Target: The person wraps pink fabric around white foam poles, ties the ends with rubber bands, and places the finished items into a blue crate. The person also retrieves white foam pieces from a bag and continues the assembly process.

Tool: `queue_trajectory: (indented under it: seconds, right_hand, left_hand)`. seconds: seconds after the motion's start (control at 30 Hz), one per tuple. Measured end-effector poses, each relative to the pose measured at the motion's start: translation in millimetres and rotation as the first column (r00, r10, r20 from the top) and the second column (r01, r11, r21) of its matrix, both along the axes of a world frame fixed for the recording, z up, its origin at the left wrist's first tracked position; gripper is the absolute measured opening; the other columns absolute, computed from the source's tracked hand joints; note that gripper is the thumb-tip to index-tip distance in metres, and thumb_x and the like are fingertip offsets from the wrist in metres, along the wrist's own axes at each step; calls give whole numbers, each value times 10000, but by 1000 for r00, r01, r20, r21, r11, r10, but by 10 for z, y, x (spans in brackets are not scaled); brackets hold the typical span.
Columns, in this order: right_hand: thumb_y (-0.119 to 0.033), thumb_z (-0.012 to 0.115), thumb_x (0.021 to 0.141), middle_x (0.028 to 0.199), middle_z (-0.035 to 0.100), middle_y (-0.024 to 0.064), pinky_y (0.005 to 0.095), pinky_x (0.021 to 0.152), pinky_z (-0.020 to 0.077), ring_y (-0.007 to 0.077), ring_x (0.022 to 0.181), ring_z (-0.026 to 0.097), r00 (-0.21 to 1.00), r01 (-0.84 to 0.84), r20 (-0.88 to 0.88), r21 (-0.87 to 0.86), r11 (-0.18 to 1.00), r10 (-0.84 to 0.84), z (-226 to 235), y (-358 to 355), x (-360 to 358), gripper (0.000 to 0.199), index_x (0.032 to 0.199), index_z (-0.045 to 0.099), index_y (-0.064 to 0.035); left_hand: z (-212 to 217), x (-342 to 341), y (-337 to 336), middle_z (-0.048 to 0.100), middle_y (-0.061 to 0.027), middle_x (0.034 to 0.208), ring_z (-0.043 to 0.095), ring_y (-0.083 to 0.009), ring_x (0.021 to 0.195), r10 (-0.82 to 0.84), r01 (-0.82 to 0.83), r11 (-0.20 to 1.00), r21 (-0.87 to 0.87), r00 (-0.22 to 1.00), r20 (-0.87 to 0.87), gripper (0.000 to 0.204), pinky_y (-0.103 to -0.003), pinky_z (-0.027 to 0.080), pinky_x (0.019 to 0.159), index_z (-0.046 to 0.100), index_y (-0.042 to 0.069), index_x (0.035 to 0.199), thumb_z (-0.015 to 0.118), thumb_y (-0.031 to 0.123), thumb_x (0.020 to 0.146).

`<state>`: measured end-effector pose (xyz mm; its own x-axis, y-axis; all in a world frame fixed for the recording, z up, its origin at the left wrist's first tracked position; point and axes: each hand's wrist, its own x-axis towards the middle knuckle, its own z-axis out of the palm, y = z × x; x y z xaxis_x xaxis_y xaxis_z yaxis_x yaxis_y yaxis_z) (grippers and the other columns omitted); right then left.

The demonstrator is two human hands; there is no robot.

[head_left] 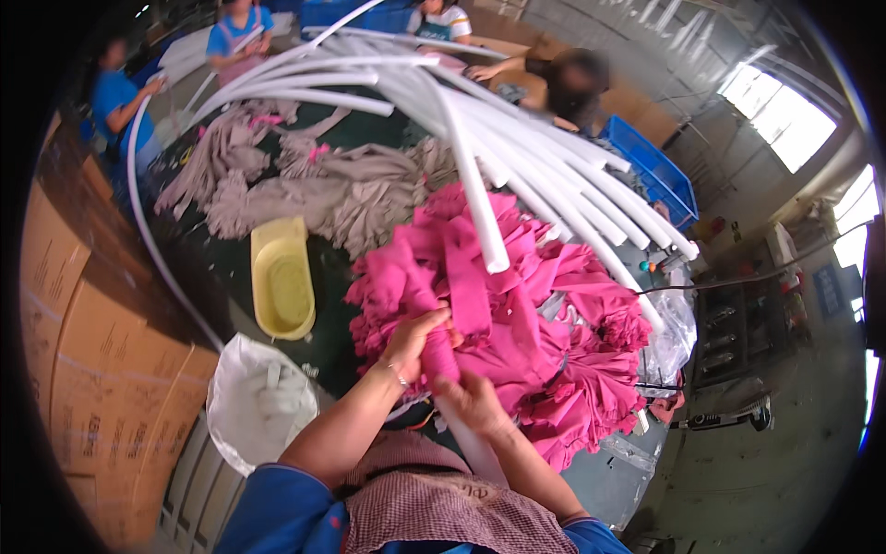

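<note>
Just in front of my body, my left hand point(417, 343) is closed around a bunched pink fabric sleeve point(440, 362). The sleeve sits around a white foam tube point(468, 445), whose lower part runs down against my apron. Slightly lower and to the right, my right hand point(475, 404) grips the tube near the sleeve's lower edge; some of its fingers are hidden. Beyond both hands lies a big heap of pink fabric point(526, 314). Several long white foam tubes point(554, 175) reach over the table, and the end of one tube point(494, 249) rests over the pink heap.
Greyish fabric point(314, 198) lies further back on the dark table, near a yellow plastic tub point(283, 305). A lined bin point(226, 406) with white pieces stands at left, beside cardboard boxes point(101, 360). A blue crate point(660, 175) is at far right. Several people point(242, 42) are across the table.
</note>
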<state>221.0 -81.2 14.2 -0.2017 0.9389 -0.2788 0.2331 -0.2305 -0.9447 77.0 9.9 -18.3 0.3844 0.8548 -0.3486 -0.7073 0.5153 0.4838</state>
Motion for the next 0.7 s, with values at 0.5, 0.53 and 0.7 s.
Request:
queue_trajectory:
  seconds: [0.5,0.53,0.7]
  right_hand:
    - [-263,638,942,878,661,88,301,769,494,124,844,590,997,77,-29,245,967,-72,-198,-4,28,331,1079,610,37]
    - [-297,642,937,872,666,92,307,756,499,133,846,608,993,114,-37,253,961,-108,-207,-91,23,351,1064,624,30]
    - [-335,644,930,776,651,140,327,688,503,169,745,627,989,18,140,198,980,-47,35,-261,86,378,1036,612,27]
  left_hand:
    - [203,87,-219,629,-115,894,674,-265,801,-60,62,996,65,997,-37,453,-414,566,787,495,4,1237,705,105,848]
    - [161,56,-235,629,-114,905,670,-258,790,-112,114,993,24,992,-52,434,-408,563,782,502,13,1227,700,109,854]
    - [295,-46,118,629,-98,899,665,-263,786,-53,61,989,133,997,-62,410,-443,560,793,490,64,1214,689,128,862]
